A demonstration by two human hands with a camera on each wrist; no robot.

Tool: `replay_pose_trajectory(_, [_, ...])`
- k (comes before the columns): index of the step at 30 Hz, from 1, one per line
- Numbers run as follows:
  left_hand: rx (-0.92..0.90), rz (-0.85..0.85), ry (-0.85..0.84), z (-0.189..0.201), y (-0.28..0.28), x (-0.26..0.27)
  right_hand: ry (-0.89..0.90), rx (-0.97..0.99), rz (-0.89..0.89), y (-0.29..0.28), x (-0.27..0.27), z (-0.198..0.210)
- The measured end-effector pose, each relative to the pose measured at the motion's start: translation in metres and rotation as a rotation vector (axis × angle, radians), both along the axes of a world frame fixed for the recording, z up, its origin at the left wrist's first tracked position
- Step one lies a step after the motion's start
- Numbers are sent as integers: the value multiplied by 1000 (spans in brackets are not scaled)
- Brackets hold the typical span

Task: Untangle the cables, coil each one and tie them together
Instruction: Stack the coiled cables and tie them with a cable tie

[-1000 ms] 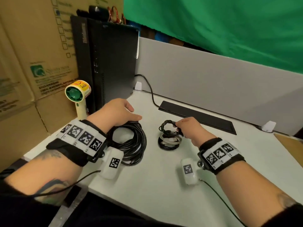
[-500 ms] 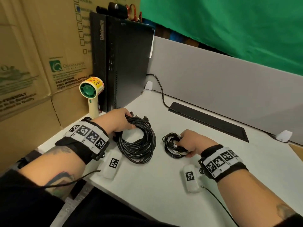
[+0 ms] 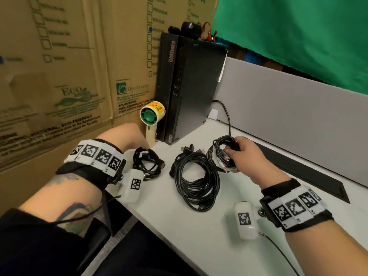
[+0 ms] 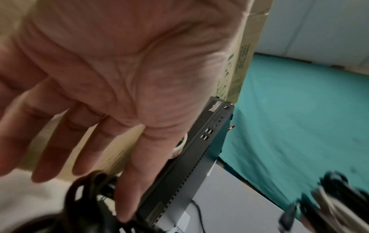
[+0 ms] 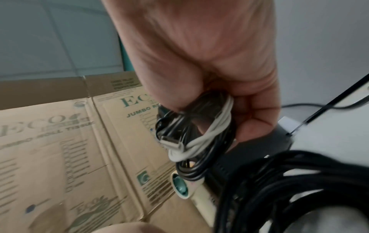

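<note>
- Your right hand (image 3: pixel 242 154) is raised off the desk (image 3: pixel 199 236), at about 1 o'clock from the middle of the head view, with the forearm running in from 5 o'clock.
- Its fingers (image 5: pixel 257 113) curl round a small bundle (image 3: pixel 221 154) of black and white cable loops; the right wrist view shows a metal plug end (image 5: pixel 169 141) sticking out of that bundle.
- The held bundle hangs tilted, just beside the 1 o'clock edge of the large black coil (image 3: pixel 196 180), which lies flat on the desk in the middle.
- Your left hand (image 3: pixel 127 136) reaches forward at about 10 o'clock, palm down, wrist bent; in the left wrist view its fingers (image 4: pixel 127 181) are straight and spread, gripping nothing.
- Those fingertips sit right above a third, smaller black coil (image 3: pixel 148 164), which lies on the desk at 9 o'clock of the large coil; you cannot tell whether they touch it.
- A small handheld fan (image 3: pixel 152 118) stands at 12 o'clock of the left hand, beside an upright black computer case (image 3: pixel 189 90).
- Cardboard boxes (image 3: pixel 59 76) fill the side from 9 to 11 o'clock.
</note>
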State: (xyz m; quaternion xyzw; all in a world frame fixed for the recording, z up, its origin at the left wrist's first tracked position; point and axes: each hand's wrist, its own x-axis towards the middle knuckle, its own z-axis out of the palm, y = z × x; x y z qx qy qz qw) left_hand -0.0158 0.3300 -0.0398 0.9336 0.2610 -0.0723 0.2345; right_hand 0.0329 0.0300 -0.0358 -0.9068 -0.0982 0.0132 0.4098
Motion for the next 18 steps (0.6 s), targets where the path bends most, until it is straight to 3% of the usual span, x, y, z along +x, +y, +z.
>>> replay_pose_trajectory(4, [-161,29,108,-23,12,-6,37,134,142,49,-9,9])
replay_pose_trajectory(10, [-319,71,100,-37,8,-13,353,274,286,124,-20,11])
replay_pose_trajectory(12, [-406,116,94,-42,10,-11,414,271,289,142,-26,7])
replay_pose_trajectory(15, [-688,250,79,-45,15,-10,486,293,222,163,-30,-3])
replay_pose_trajectory(18, [-936,253,5,-44,20,-10,561,383,117,173,-29,-10])
